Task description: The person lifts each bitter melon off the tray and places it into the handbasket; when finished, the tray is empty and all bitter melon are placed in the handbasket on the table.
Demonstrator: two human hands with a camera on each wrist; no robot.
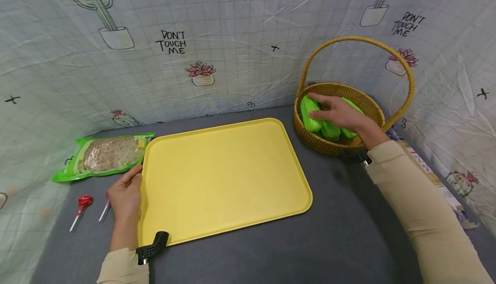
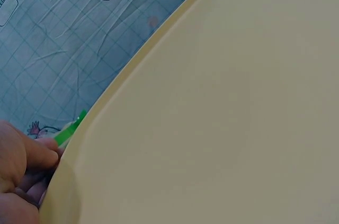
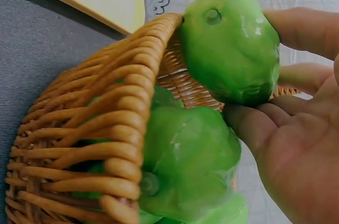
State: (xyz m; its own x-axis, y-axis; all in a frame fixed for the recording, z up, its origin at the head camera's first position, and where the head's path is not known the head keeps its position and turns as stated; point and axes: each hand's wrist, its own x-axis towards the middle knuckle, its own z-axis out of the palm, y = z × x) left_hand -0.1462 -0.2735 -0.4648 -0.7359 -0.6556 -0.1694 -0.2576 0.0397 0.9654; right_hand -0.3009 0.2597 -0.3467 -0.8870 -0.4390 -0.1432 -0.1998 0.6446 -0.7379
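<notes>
At the basket, my right hand (image 1: 341, 110) grips a long, bright green, lumpy vegetable (image 3: 230, 49) between thumb and fingers. The vegetable has a small stem stub at its end and sits at rim height. Below and beside it, more green vegetables (image 3: 190, 160) lie inside the wicker basket (image 1: 323, 146). My left hand (image 1: 125, 193) holds the left rim of a yellow tray (image 1: 224, 176), its fingers curled at the edge. In the left wrist view the fingers (image 2: 39, 152) meet the rim; their tips are partly hidden.
A green-edged packet (image 1: 112, 154) lies behind my left hand, against the tray's back left corner. Two lollipops are left of that hand, one red (image 1: 84, 201), the other partly covered. Flat printed packaging (image 1: 434, 172) lies under the right arm's far side. The basket's tall handle (image 1: 358, 39) arches above.
</notes>
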